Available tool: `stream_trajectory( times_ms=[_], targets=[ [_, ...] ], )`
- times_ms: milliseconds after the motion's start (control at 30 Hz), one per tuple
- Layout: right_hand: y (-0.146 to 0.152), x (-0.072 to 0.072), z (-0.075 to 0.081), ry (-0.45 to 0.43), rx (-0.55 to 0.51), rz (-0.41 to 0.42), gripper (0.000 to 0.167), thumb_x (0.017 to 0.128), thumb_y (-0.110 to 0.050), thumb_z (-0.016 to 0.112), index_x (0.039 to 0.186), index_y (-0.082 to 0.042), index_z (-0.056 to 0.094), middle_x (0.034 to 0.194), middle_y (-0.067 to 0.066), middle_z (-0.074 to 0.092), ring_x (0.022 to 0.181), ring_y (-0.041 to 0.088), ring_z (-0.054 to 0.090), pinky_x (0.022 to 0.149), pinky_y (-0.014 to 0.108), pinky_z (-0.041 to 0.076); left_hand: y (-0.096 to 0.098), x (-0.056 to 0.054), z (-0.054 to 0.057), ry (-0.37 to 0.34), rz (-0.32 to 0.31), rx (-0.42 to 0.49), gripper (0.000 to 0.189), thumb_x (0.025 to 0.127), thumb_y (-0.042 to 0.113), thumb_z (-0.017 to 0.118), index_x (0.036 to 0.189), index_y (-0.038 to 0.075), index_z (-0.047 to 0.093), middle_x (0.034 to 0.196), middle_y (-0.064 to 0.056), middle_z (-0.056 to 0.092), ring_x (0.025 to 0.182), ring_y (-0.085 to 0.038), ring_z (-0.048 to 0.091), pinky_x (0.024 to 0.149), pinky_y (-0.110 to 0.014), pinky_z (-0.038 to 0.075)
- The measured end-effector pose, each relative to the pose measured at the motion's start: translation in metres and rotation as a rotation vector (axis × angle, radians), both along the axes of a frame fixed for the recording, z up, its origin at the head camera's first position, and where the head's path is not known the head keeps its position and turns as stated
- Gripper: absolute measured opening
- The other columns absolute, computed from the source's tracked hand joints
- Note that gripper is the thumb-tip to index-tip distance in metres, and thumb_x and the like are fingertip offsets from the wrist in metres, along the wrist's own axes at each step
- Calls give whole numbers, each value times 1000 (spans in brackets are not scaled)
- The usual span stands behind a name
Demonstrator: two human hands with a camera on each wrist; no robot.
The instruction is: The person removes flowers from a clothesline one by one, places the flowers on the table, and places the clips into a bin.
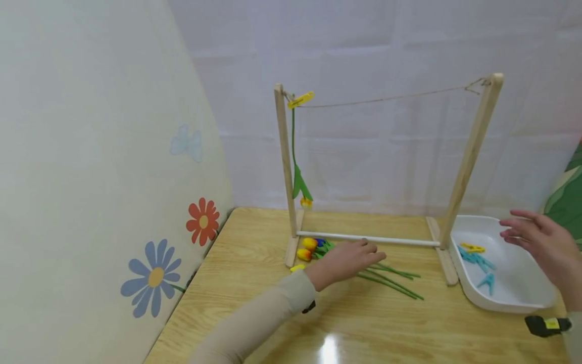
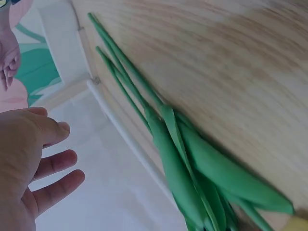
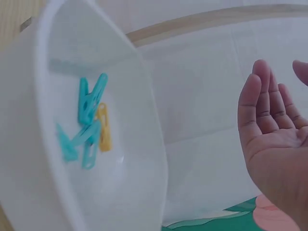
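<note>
Several artificial tulips lie on the table, their yellow-orange heads [image 1: 304, 254] to the left and green stems [image 1: 393, 285] pointing right. Over the stems hovers my left hand [image 1: 347, 260], fingers loosely extended; in the left wrist view the hand [image 2: 21, 159] holds nothing beside the green leaves [image 2: 178, 168]. My right hand [image 1: 543, 240] is raised at the white basin's right side, empty with fingers relaxed. Inside the basin [image 1: 532, 296] are blue clothespins [image 3: 91, 101] and a yellow clothespin [image 3: 104, 127]. From the string hangs one tulip [image 1: 296, 182], head down, clipped by a yellow clothespin [image 1: 301, 99].
A wooden frame stands at the table's back, with a left post [image 1: 285, 162], a right post [image 1: 473, 156] and a white bottom rod [image 1: 368, 238]. Between the posts runs a thin string [image 1: 386, 100]. Another yellow clip [image 1: 297, 268] lies near the tulip heads. A flower-decorated wall [image 1: 91, 151] borders the left.
</note>
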State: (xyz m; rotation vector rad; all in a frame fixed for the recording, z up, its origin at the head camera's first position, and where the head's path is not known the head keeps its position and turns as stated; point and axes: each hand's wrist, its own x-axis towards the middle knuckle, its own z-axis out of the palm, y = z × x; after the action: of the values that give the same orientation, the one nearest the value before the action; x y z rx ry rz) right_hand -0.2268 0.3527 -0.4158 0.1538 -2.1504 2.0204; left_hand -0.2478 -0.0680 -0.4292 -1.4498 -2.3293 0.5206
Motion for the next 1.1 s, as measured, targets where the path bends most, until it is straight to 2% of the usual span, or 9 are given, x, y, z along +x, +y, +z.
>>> stream_trajectory(
  times_ms=[100,233,300,533,633,733,867,1100],
  targets=[
    [-4,-2,9,41,-32,42,22,105,-12,54,122,-26,53,100,-19,72,82,1,66,71,9,53,-6,-1,6,-11,29,4,38,103,14,59,140,24,56,122,7,65,102,-10,62,67,-17,52],
    [-9,-5,23,109,-76,112,25,104,-7,53,125,-21,55,102,-13,73,84,4,67,74,11,54,-14,-1,12,-6,75,2,44,102,18,62,144,25,52,126,7,64,106,-10,62,71,-18,55],
    [-12,-7,30,122,-55,116,26,104,-7,53,125,-21,56,103,-12,73,85,4,67,75,10,54,-18,-2,16,8,89,17,45,102,18,61,146,25,52,127,7,64,107,-10,62,71,-18,55],
    [-25,-12,52,131,44,105,25,105,-10,54,126,-21,56,103,-12,71,87,4,66,76,10,53,-32,-11,31,53,73,195,37,102,18,59,138,20,59,122,4,67,106,-11,65,73,-20,57],
    [-30,-13,60,161,-3,161,27,104,-5,52,128,-18,57,104,-9,72,87,5,67,77,11,54,-37,-16,41,68,59,266,36,101,17,60,136,16,60,118,0,68,103,-14,66,72,-21,58],
    [-37,-13,69,179,-2,172,27,104,-5,53,128,-16,58,105,-8,73,88,6,68,77,12,54,-42,-19,51,60,67,348,39,98,16,65,136,13,60,118,-3,69,102,-18,66,73,-24,58],
    [-47,-14,81,180,27,160,27,103,-8,55,129,-14,58,105,-7,73,88,7,68,78,14,55,-50,-18,61,52,120,418,45,95,19,70,138,11,58,122,-6,68,105,-21,66,79,-28,60],
    [-66,-17,105,197,39,184,28,103,-7,56,131,-9,56,105,-4,74,88,9,69,79,15,55,-64,-17,75,40,217,506,53,95,22,70,143,7,52,127,-10,64,110,-26,64,85,-32,59]
  ],
)
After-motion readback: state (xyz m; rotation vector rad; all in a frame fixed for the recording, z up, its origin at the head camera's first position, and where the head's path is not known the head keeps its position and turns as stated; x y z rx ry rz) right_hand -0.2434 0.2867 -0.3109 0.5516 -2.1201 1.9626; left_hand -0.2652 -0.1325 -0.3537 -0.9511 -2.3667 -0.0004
